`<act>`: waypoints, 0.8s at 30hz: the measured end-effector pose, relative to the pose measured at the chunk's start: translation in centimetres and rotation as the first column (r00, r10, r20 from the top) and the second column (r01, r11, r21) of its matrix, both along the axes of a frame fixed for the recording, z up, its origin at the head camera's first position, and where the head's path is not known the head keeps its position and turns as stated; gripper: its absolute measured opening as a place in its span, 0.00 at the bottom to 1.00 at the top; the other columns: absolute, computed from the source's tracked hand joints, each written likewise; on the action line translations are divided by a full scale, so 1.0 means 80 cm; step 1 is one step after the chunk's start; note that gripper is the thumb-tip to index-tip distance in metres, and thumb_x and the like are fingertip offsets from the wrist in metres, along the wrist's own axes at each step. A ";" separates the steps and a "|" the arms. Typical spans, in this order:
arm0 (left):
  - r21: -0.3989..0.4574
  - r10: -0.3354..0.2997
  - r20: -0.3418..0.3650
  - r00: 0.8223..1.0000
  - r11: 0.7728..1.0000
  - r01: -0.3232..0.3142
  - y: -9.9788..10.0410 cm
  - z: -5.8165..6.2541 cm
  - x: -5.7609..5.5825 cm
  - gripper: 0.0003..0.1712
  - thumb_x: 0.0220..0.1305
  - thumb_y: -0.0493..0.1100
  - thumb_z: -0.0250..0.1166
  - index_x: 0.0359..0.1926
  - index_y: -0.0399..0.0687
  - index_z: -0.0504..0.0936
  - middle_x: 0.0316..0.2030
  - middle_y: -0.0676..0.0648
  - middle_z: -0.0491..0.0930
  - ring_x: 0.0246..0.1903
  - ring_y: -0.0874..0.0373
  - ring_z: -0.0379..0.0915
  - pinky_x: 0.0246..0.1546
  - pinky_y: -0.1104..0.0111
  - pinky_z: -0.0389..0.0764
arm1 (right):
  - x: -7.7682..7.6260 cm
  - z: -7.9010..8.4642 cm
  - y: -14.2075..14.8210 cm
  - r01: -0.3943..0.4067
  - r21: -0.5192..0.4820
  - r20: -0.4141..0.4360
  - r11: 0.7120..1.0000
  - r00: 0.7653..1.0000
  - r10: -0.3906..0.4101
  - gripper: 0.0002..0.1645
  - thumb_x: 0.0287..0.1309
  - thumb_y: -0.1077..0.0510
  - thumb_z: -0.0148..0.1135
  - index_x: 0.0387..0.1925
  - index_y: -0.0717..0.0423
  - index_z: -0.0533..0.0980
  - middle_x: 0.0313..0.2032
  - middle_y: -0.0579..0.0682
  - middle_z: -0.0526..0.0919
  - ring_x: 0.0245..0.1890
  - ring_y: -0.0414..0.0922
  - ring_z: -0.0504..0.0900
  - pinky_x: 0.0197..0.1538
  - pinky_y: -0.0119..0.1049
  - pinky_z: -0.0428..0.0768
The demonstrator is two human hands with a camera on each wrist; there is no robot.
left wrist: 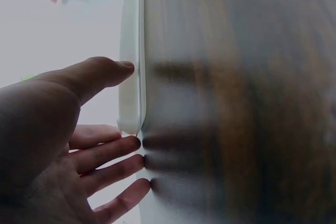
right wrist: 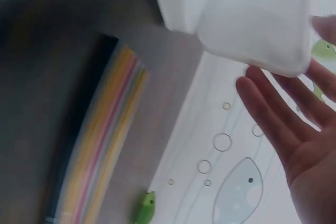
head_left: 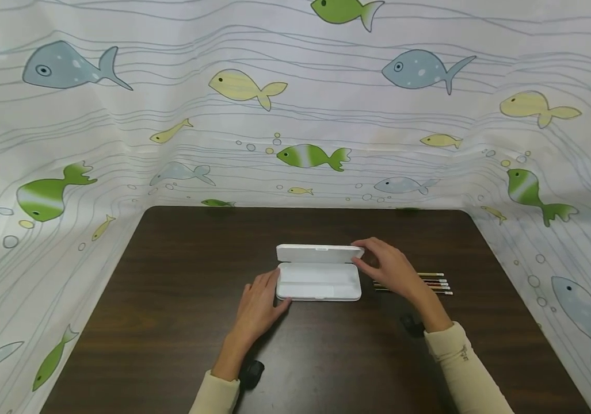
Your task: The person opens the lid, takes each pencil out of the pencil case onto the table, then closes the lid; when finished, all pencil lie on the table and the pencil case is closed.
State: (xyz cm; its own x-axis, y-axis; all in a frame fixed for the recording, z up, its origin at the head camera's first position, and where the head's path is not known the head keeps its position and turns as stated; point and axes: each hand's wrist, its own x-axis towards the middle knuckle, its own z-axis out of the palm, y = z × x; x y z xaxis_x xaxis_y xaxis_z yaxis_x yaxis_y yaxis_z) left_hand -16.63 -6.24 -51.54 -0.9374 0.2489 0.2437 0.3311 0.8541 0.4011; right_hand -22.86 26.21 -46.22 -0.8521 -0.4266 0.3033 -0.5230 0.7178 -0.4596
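Note:
A white pencil case (head_left: 319,290) lies on the dark table with its lid (head_left: 316,253) raised along the far side. Its long compartments show nothing inside. My right hand (head_left: 391,267) pinches the lid's right end, thumb on the inner side and fingers behind, as the right wrist view also shows. At the case's left end rests my left hand (head_left: 259,305), the thumb (left wrist: 113,71) against the front edge and the fingers spread loosely by the corner. Several pencils (right wrist: 105,135) lie side by side just right of the case, partly hidden by my right hand in the head view.
The dark wooden table (head_left: 181,247) has rounded far corners. A white sheet (head_left: 295,126) printed with fish and wavy lines stands behind it and along both sides. Small black devices sit at the left wrist (head_left: 251,375) and the right wrist (head_left: 411,325).

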 end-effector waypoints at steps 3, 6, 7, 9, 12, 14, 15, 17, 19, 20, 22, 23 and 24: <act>0.000 -0.004 -0.005 1.000 1.000 0.004 0.000 0.000 0.000 0.43 0.56 0.53 0.73 0.67 0.37 0.69 0.60 0.41 0.73 0.59 0.47 0.68 0.45 0.54 0.69 | 0.017 -0.011 0.000 0.016 -0.055 -0.017 0.998 1.000 -0.017 0.20 0.62 0.48 0.66 0.54 0.48 0.78 0.45 0.43 0.80 0.39 0.45 0.80 0.40 0.43 0.80; -0.005 -0.002 -0.007 1.000 1.000 0.002 0.000 -0.001 -0.001 0.42 0.57 0.54 0.72 0.66 0.37 0.71 0.60 0.41 0.74 0.59 0.47 0.68 0.45 0.54 0.69 | 0.032 -0.021 -0.003 0.037 -0.096 -0.026 0.995 0.999 -0.040 0.15 0.64 0.47 0.63 0.50 0.45 0.79 0.46 0.41 0.79 0.43 0.45 0.80 0.43 0.45 0.80; -0.001 0.001 -0.007 1.000 1.000 -0.001 0.000 -0.002 -0.001 0.41 0.56 0.55 0.73 0.65 0.37 0.71 0.59 0.41 0.74 0.59 0.47 0.68 0.45 0.53 0.69 | 0.036 -0.024 -0.004 0.045 -0.102 -0.029 0.994 0.998 -0.049 0.13 0.65 0.46 0.62 0.48 0.44 0.80 0.46 0.40 0.79 0.43 0.44 0.80 0.43 0.44 0.80; 0.010 0.006 0.004 1.000 1.000 -0.006 -0.001 -0.003 -0.001 0.40 0.56 0.55 0.73 0.64 0.38 0.73 0.59 0.42 0.75 0.59 0.47 0.68 0.46 0.53 0.69 | 0.043 -0.031 -0.008 0.062 -0.103 -0.037 0.993 0.997 -0.066 0.11 0.66 0.45 0.61 0.46 0.41 0.80 0.45 0.38 0.79 0.44 0.41 0.78 0.43 0.43 0.80; 0.065 0.004 0.035 0.999 0.998 -0.006 -0.004 -0.004 -0.003 0.40 0.55 0.55 0.73 0.63 0.39 0.73 0.58 0.42 0.75 0.59 0.47 0.67 0.47 0.51 0.69 | 0.049 -0.040 -0.012 0.070 -0.090 -0.051 0.993 0.996 -0.075 0.08 0.64 0.45 0.63 0.42 0.39 0.79 0.48 0.39 0.79 0.47 0.40 0.76 0.45 0.44 0.79; 0.128 -0.002 0.078 0.997 0.992 -0.008 -0.006 -0.002 -0.003 0.43 0.55 0.56 0.74 0.65 0.39 0.71 0.59 0.41 0.74 0.61 0.45 0.66 0.50 0.49 0.67 | 0.052 -0.045 -0.014 0.066 -0.086 -0.050 0.994 0.996 -0.071 0.08 0.61 0.46 0.66 0.40 0.39 0.79 0.52 0.42 0.79 0.51 0.42 0.75 0.50 0.47 0.77; 0.162 -0.004 0.104 0.995 0.987 -0.013 -0.007 -0.001 -0.003 0.45 0.55 0.57 0.73 0.67 0.38 0.69 0.60 0.40 0.73 0.61 0.45 0.65 0.52 0.48 0.66 | 0.052 -0.047 -0.015 0.065 -0.081 -0.048 0.995 0.997 -0.069 0.08 0.60 0.46 0.68 0.39 0.39 0.78 0.54 0.44 0.79 0.54 0.44 0.75 0.52 0.48 0.76; 0.211 -0.006 0.156 0.988 0.977 -0.028 -0.009 0.002 -0.003 0.50 0.55 0.60 0.73 0.70 0.38 0.65 0.63 0.39 0.71 0.63 0.43 0.63 0.57 0.45 0.63 | 0.054 -0.050 -0.015 0.061 -0.079 -0.031 0.995 0.997 -0.064 0.09 0.58 0.46 0.69 0.39 0.40 0.78 0.58 0.47 0.77 0.58 0.45 0.73 0.56 0.50 0.74; 0.238 -0.002 0.202 0.979 0.970 -0.047 -0.009 0.004 -0.002 0.53 0.55 0.64 0.70 0.72 0.38 0.62 0.65 0.37 0.68 0.65 0.42 0.61 0.61 0.44 0.59 | 0.054 -0.053 -0.014 0.058 -0.072 -0.011 0.996 0.998 -0.059 0.11 0.58 0.46 0.70 0.40 0.40 0.78 0.61 0.48 0.75 0.62 0.46 0.71 0.59 0.51 0.71; 0.243 0.001 0.218 0.976 0.969 -0.055 -0.009 0.005 -0.002 0.54 0.55 0.66 0.69 0.72 0.39 0.61 0.65 0.38 0.67 0.65 0.42 0.60 0.62 0.44 0.58 | 0.054 -0.054 -0.013 0.052 -0.064 -0.002 0.997 0.999 -0.052 0.12 0.58 0.46 0.70 0.42 0.41 0.79 0.62 0.48 0.74 0.63 0.47 0.71 0.59 0.51 0.71; 0.239 0.006 0.223 0.975 0.969 -0.061 -0.007 0.006 -0.002 0.53 0.58 0.67 0.66 0.72 0.40 0.61 0.66 0.38 0.67 0.66 0.43 0.59 0.62 0.44 0.57 | 0.054 -0.055 -0.011 0.042 -0.047 0.010 0.998 0.999 -0.042 0.16 0.58 0.44 0.69 0.46 0.41 0.79 0.64 0.48 0.73 0.64 0.47 0.70 0.60 0.51 0.70; 0.237 0.009 0.218 0.976 0.970 -0.061 -0.007 0.006 -0.002 0.51 0.59 0.67 0.65 0.72 0.40 0.61 0.66 0.38 0.67 0.66 0.43 0.60 0.62 0.44 0.57 | 0.054 -0.056 -0.010 0.037 -0.038 0.017 0.999 0.999 -0.037 0.18 0.58 0.44 0.69 0.48 0.42 0.79 0.65 0.47 0.72 0.65 0.47 0.69 0.60 0.52 0.70; 0.236 0.012 0.216 0.976 0.970 -0.064 -0.006 0.006 -0.002 0.50 0.61 0.66 0.64 0.72 0.40 0.62 0.65 0.39 0.68 0.66 0.43 0.60 0.62 0.45 0.57 | 0.054 -0.056 -0.009 0.031 -0.029 0.020 0.999 0.999 -0.031 0.19 0.58 0.43 0.68 0.50 0.42 0.79 0.65 0.47 0.72 0.65 0.47 0.69 0.60 0.52 0.70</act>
State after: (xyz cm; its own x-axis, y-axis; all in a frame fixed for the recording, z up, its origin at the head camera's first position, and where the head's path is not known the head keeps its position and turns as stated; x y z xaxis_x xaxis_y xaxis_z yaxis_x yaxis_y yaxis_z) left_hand -16.80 -6.68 -51.03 -0.9815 0.1704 0.0870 0.1854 0.7345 0.6528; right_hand -18.54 25.50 -50.74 -0.8705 -0.3911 0.2986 -0.4916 0.7195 -0.4906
